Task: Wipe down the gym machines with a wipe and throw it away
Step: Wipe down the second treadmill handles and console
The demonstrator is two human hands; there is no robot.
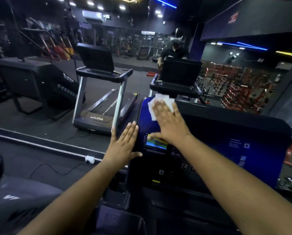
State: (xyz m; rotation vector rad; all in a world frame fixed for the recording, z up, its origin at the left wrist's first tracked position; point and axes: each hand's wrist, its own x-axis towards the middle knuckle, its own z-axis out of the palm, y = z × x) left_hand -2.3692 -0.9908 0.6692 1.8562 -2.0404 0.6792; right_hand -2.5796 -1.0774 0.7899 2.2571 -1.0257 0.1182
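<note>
Right hand (pixel 167 122) lies flat, fingers straight and spread, palm pressing a white wipe (pixel 160 103) against the upper left part of a treadmill console screen (pixel 209 141). The wipe shows beyond the fingertips and at the hand's left edge, crumpled rather than folded. Flat palm likely chosen to spread pressure over the glossy panel and cover more surface per stroke. Left hand (pixel 124 141) is also flat, fingers together and straight, laid against the console's left edge with the thumb hooked onto the front face; it holds nothing. Judged purpose: bracing the tilting panel so it does not give under the wiping pressure. Below the right wrist a small coloured display patch (pixel 156 144) glows; dim icons sit lower and to the right on the dark screen. Beyond the console stands a wall mirror (pixel 108 65), showing a reflected treadmill (pixel 101 99), and the person's own reflection behind the reflected console. A white plug box (pixel 89 159) with cable lies on the floor by the mirror's base. Task stage, as judged: mid-wipe on this machine; no bin visible.
</note>
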